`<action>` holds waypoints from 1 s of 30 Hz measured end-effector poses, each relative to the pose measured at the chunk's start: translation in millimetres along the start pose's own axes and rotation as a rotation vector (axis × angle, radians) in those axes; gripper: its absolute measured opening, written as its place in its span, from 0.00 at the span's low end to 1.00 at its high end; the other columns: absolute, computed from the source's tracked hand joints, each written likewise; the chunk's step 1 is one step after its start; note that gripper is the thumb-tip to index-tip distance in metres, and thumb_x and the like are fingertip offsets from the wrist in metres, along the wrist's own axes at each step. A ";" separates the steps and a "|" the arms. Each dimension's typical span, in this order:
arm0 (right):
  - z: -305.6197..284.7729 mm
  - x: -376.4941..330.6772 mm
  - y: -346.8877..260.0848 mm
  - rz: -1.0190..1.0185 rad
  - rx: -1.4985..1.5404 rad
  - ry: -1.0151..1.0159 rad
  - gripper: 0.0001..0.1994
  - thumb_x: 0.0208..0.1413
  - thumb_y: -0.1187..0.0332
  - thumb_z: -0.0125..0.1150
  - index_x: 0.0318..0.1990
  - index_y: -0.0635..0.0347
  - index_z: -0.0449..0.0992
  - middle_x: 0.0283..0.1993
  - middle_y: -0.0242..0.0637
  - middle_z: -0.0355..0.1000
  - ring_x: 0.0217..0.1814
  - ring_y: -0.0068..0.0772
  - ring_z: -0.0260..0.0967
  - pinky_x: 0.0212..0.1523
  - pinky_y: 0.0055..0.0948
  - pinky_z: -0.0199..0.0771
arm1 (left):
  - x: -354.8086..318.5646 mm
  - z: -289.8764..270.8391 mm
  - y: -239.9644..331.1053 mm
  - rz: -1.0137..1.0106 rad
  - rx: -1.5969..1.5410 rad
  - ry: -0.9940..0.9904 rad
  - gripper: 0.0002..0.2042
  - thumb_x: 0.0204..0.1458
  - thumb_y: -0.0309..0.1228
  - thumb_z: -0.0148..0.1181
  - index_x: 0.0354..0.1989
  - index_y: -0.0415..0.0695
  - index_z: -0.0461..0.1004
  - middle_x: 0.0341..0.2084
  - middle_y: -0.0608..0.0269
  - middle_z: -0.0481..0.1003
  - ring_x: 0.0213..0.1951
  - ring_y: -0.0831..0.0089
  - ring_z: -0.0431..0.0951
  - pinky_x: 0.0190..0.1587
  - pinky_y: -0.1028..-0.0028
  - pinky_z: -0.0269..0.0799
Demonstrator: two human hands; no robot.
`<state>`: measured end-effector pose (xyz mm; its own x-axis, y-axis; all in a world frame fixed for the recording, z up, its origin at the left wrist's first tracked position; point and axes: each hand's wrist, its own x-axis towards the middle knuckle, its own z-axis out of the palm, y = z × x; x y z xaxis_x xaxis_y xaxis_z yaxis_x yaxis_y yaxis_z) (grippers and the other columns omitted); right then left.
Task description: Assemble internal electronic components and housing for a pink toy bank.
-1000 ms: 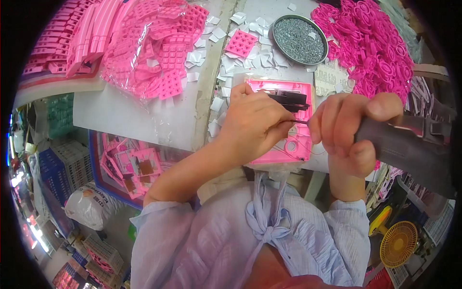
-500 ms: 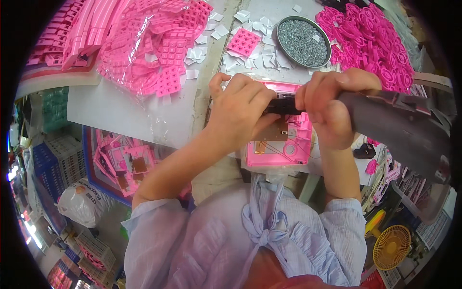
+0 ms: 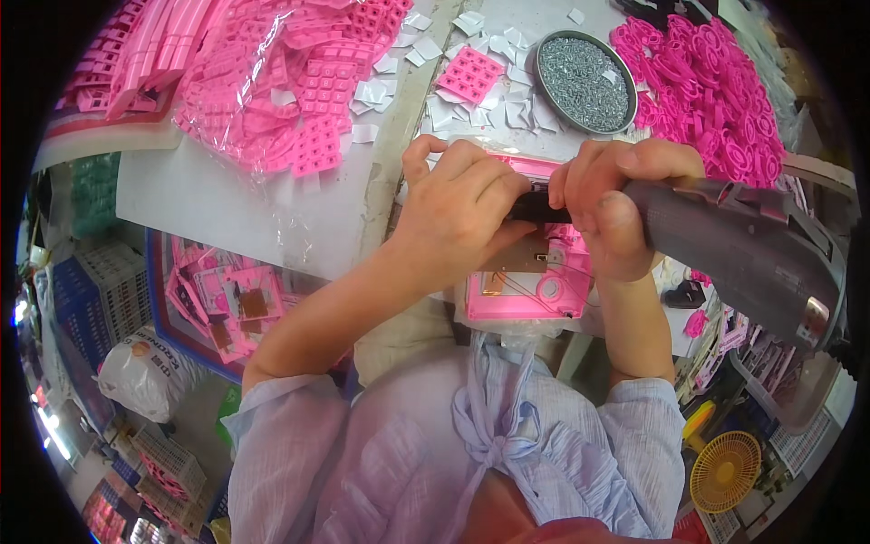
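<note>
A pink plastic housing lies at the near table edge, steadied under the left hand, whose fingers are closed on the dark tip of a grey power screwdriver gripped in the right hand. Fastening is judged under way, not finished: the driver is engaged, and screws remain in the round tin on the far side
</note>
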<state>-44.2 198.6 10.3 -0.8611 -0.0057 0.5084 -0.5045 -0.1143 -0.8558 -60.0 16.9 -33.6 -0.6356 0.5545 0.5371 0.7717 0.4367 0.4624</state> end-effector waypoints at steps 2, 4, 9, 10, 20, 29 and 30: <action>1.8 -1.2 -0.7 -0.001 -0.010 -0.002 0.20 0.62 0.64 0.66 0.53 0.56 0.62 0.19 0.31 0.62 0.19 0.25 0.58 0.23 0.32 0.71 | -0.5 0.4 0.2 0.000 -0.001 0.006 0.18 0.42 0.42 0.73 0.39 0.49 0.76 0.36 0.72 0.76 0.40 0.69 0.74 0.51 0.57 0.52; 3.1 -3.3 -1.5 -0.012 -0.033 -0.018 0.19 0.62 0.65 0.66 0.52 0.56 0.62 0.20 0.31 0.62 0.19 0.25 0.59 0.23 0.32 0.71 | -1.2 1.2 0.6 -0.005 0.001 0.002 0.19 0.39 0.40 0.74 0.38 0.49 0.77 0.35 0.72 0.76 0.41 0.70 0.74 0.52 0.56 0.52; 5.4 -5.6 -1.6 0.011 -0.089 -0.090 0.17 0.60 0.69 0.67 0.46 0.58 0.62 0.20 0.34 0.64 0.20 0.27 0.61 0.24 0.34 0.73 | -2.9 4.2 0.6 0.007 -0.007 0.016 0.20 0.33 0.37 0.76 0.37 0.49 0.78 0.32 0.71 0.75 0.42 0.70 0.74 0.53 0.54 0.54; 2.9 -5.3 -0.6 0.018 -0.116 -0.122 0.16 0.60 0.70 0.68 0.45 0.58 0.63 0.21 0.35 0.64 0.21 0.27 0.62 0.24 0.34 0.74 | -3.2 5.1 0.9 0.002 -0.008 0.014 0.20 0.33 0.36 0.76 0.37 0.49 0.78 0.31 0.71 0.74 0.42 0.70 0.74 0.53 0.54 0.54; -24.7 5.9 -6.8 0.267 -0.163 -0.185 0.27 0.46 0.70 0.77 0.54 0.60 0.71 0.46 0.39 0.74 0.50 0.33 0.71 0.48 0.38 0.75 | -3.9 -0.9 7.0 -0.064 0.026 0.002 0.21 0.35 0.37 0.76 0.39 0.51 0.77 0.35 0.71 0.74 0.47 0.69 0.73 0.56 0.50 0.52; -65.7 -21.1 -16.2 0.008 -0.866 -0.513 0.28 0.36 0.77 0.73 0.53 0.57 0.80 0.47 0.42 0.77 0.42 0.45 0.73 0.44 0.35 0.76 | -8.0 -11.1 -2.6 -0.254 -0.267 -0.116 0.28 0.45 0.42 0.73 0.54 0.47 0.70 0.43 0.67 0.78 0.49 0.66 0.74 0.60 0.54 0.50; -67.8 -16.9 -19.2 0.055 -0.817 -0.501 0.26 0.39 0.75 0.73 0.51 0.58 0.80 0.46 0.42 0.77 0.42 0.43 0.74 0.43 0.34 0.75 | -10.9 -10.9 -4.6 -0.327 -0.374 -0.110 0.31 0.46 0.42 0.73 0.57 0.46 0.68 0.43 0.66 0.78 0.50 0.65 0.74 0.60 0.54 0.51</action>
<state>-24.3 268.3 11.7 -0.8536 -0.4358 0.2853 -0.5152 0.6256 -0.5858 -56.8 1.2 -33.8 -0.8212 0.5111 0.2538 0.4591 0.3276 0.8258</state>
